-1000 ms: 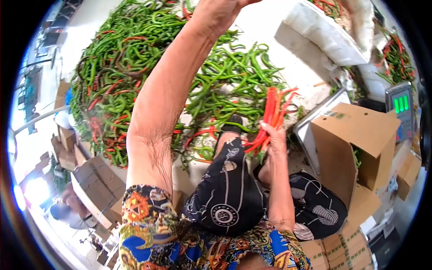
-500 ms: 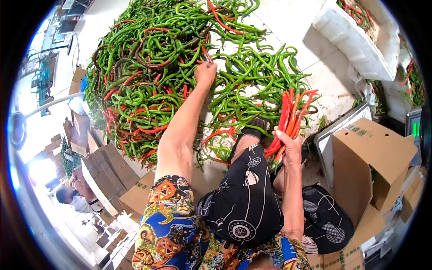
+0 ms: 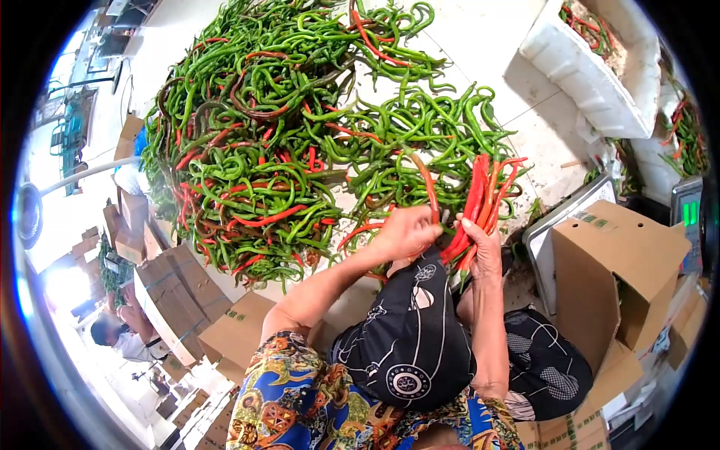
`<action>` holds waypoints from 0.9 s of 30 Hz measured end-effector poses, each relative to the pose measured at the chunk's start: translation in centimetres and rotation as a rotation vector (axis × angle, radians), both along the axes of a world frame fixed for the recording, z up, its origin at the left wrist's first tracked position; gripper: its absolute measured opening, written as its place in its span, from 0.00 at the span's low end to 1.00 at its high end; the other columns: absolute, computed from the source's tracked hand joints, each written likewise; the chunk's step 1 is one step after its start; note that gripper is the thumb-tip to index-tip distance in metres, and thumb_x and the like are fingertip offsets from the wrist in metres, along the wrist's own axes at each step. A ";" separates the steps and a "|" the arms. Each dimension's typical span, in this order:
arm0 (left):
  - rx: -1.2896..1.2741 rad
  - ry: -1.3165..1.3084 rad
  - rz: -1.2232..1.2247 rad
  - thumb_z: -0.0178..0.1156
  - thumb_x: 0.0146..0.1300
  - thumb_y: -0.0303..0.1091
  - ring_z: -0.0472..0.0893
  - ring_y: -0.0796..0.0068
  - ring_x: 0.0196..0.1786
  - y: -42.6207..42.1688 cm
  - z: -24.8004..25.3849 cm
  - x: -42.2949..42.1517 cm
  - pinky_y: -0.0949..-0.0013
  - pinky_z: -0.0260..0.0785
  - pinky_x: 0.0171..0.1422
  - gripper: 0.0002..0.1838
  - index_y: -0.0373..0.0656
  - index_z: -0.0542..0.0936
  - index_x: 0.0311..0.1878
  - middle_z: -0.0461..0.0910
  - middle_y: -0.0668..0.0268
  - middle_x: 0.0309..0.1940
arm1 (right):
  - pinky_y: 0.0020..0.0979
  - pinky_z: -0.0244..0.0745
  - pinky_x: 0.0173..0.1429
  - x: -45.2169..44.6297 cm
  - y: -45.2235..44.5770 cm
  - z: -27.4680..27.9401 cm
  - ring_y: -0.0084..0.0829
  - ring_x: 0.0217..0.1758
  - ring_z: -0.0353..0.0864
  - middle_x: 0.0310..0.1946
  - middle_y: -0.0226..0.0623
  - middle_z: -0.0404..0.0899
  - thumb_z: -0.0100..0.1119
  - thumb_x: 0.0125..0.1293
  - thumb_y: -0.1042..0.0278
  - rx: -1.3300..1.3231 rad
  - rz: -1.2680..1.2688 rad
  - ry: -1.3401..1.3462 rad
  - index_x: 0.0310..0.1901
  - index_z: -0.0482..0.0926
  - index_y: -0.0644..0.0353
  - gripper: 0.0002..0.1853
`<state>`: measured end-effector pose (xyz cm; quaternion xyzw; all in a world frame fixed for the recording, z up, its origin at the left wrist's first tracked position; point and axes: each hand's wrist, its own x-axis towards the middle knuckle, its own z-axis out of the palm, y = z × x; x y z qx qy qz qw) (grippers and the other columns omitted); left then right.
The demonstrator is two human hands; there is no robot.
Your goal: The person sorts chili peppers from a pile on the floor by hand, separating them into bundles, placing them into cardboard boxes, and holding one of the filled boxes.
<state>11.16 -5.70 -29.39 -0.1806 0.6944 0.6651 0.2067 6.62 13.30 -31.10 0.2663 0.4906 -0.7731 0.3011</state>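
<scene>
Several long red chili peppers (image 3: 480, 199) stand in a fanned bunch in my right hand (image 3: 484, 251), fingers closed round their lower ends. My left hand (image 3: 409, 234) is just beside it, pinching a single orange-red chili pepper (image 3: 424, 180) that points up and away from me. Beyond both hands spreads a loose layer of green chili peppers (image 3: 420, 120) with a few red ones among them. A large heap of mixed green, red and dark chili peppers (image 3: 247, 142) rises to the left. The fingertips of my left hand are partly hidden.
A white foam box (image 3: 592, 75) with some chilies stands at the upper right. Near my right side are an open cardboard box (image 3: 622, 255), a flat scale plate (image 3: 536, 240) and a lit green display (image 3: 691, 217). Folded cartons (image 3: 184, 289) and another person (image 3: 124, 330) are at the left.
My left hand has come back from the heap toward my right hand, bringing one orange-red chili pepper. My right hand keeps its bunch in nearly the same place.
</scene>
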 end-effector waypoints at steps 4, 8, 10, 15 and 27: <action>-0.302 0.235 -0.065 0.64 0.54 0.35 0.76 0.65 0.25 2.1 -0.8 0.9 0.64 0.68 0.29 0.10 0.39 0.77 0.35 0.73 0.60 0.22 | 0.30 0.78 0.50 -0.1 0.5 0.0 0.30 0.40 0.83 0.41 0.40 0.82 0.71 0.53 0.73 -0.016 0.022 -0.009 0.52 0.73 0.66 0.25; -0.296 0.208 0.028 0.61 0.57 0.33 0.74 0.76 0.22 2.2 -2.7 -0.7 0.70 0.67 0.28 0.09 0.37 0.79 0.35 0.74 0.64 0.22 | 0.29 0.78 0.51 0.0 0.9 -0.7 0.29 0.41 0.83 0.40 0.38 0.83 0.70 0.54 0.74 0.007 0.018 -0.007 0.51 0.75 0.65 0.22; -0.411 0.221 -0.020 0.60 0.55 0.35 0.76 0.63 0.25 2.9 -3.3 -1.5 0.62 0.68 0.31 0.10 0.37 0.78 0.34 0.74 0.58 0.23 | 0.28 0.77 0.50 0.1 0.6 -0.8 0.28 0.41 0.82 0.40 0.37 0.82 0.69 0.55 0.75 0.021 -0.013 0.013 0.51 0.74 0.65 0.22; -0.503 0.355 -0.209 0.60 0.56 0.35 0.76 0.49 0.31 4.6 -3.4 -0.8 0.52 0.68 0.34 0.09 0.39 0.74 0.32 0.73 0.55 0.26 | 0.28 0.76 0.50 0.0 1.5 -1.9 0.26 0.43 0.80 0.44 0.32 0.80 0.70 0.54 0.75 0.014 -0.052 0.046 0.53 0.74 0.61 0.24; -0.042 0.352 -0.308 0.60 0.61 0.32 0.81 0.66 0.38 2.1 -0.6 -1.7 0.65 0.73 0.43 0.13 0.40 0.80 0.48 0.80 0.61 0.33 | 0.28 0.79 0.46 -0.8 2.3 0.1 0.27 0.39 0.81 0.40 0.33 0.80 0.66 0.53 0.79 -0.092 -0.042 0.005 0.53 0.74 0.63 0.23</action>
